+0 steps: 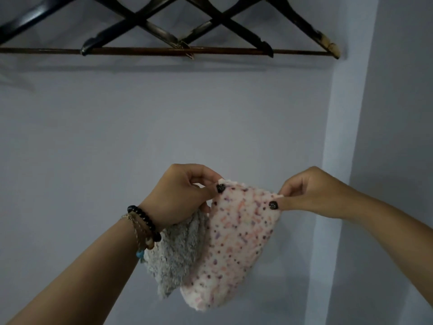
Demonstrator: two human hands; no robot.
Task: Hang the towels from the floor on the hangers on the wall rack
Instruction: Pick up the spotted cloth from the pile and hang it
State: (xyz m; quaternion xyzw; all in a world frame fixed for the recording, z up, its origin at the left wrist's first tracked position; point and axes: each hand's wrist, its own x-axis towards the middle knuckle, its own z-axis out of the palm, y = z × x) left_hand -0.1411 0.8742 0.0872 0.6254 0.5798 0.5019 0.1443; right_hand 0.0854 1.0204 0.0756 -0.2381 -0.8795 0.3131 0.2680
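A fluffy white towel with pink and purple speckles (234, 249) hangs in front of me, stretched by its top edge between both hands. My left hand (182, 195) pinches its left corner and also grips a grey fluffy towel (175, 256) that dangles under the palm. My right hand (307, 191) pinches the speckled towel's right corner between thumb and forefinger. Several dark wooden hangers (164, 31) overlap in a row high above, their bottom bars (140, 51) bare. The rack that carries them is out of view.
A plain pale blue wall (117, 125) fills the background. At the right a wall corner or pillar edge (335, 160) runs top to bottom, close to the end of the rightmost hanger (328, 43). The floor is not in view.
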